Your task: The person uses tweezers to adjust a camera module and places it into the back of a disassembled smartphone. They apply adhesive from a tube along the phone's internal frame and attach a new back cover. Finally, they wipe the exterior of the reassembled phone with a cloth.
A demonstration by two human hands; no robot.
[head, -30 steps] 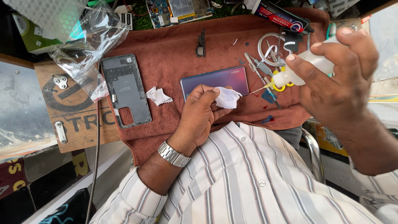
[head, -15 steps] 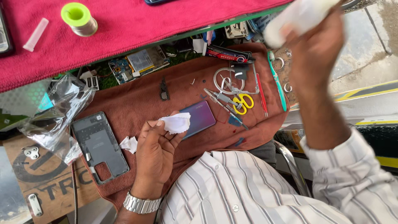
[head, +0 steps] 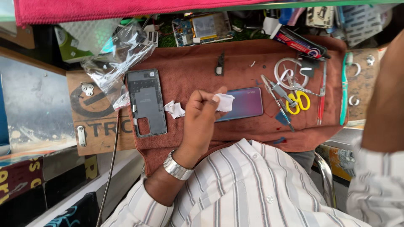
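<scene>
Our left hand (head: 202, 113) pinches a white tissue wad (head: 225, 102) over the purple phone back cover (head: 244, 104) on the brown cloth (head: 235, 59); our right hand is out of frame. Left lie a grey phone frame (head: 146, 103) and crumpled plastic bag (head: 115, 59); right, yellow-handled scissors (head: 296, 101).

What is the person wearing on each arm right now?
The left hand is bare, with a silver metal-link wristwatch above a rolled-up white sleeve with grey stripes. The right arm rises past the frame's top edge, in a matching striped sleeve; its hand is hidden.
</scene>
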